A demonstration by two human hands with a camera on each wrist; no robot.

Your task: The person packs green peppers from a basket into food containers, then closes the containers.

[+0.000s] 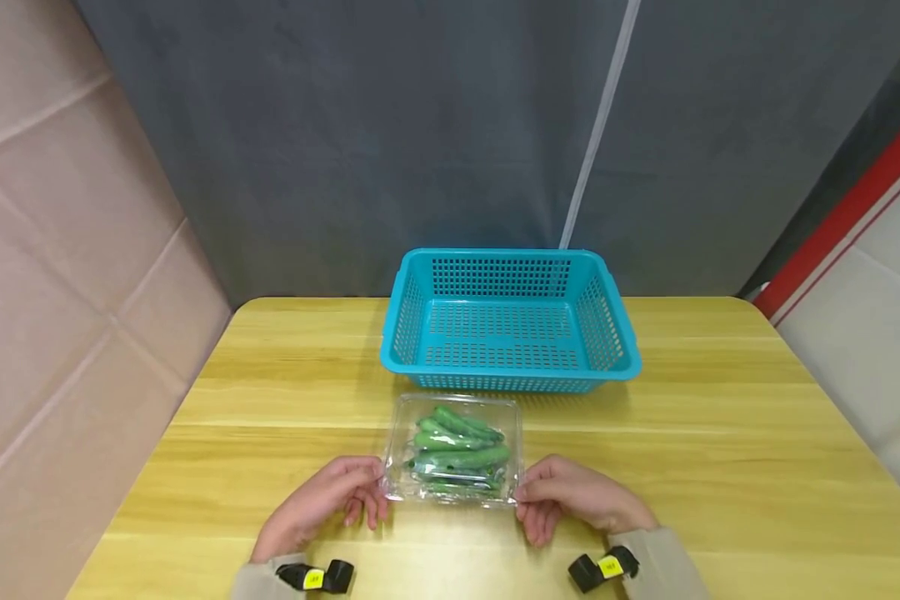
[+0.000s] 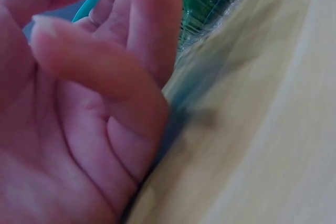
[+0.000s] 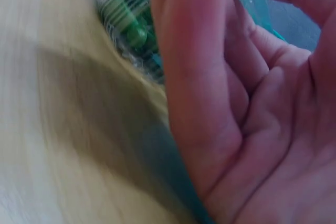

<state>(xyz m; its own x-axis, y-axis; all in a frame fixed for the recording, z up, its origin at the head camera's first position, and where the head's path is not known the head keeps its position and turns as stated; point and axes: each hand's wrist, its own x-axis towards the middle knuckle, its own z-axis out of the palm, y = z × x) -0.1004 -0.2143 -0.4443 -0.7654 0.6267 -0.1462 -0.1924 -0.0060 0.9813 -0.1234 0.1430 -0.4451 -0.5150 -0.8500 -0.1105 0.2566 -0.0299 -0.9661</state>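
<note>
A clear plastic box (image 1: 453,400) holds several long green vegetables (image 1: 457,458) that look like peppers. Its near left corner is pinched by my left hand (image 1: 333,496), thumb and forefinger at the edge. At the near right corner, my right hand (image 1: 573,500) pinches the edge the same way. The remaining fingers of both hands curl loosely below the box's edge. In the left wrist view, the palm and fingers (image 2: 142,35) cover most of the box. Green vegetables (image 3: 134,22) show through ribbed clear plastic beside the fingers in the right wrist view.
Just behind the box stands a turquoise plastic basket (image 1: 510,375) with perforated walls and nothing inside. Both are at the wooden table (image 1: 720,433). A dark grey curtain (image 1: 382,150) hangs behind the table, and a pale padded wall (image 1: 67,250) is on the left.
</note>
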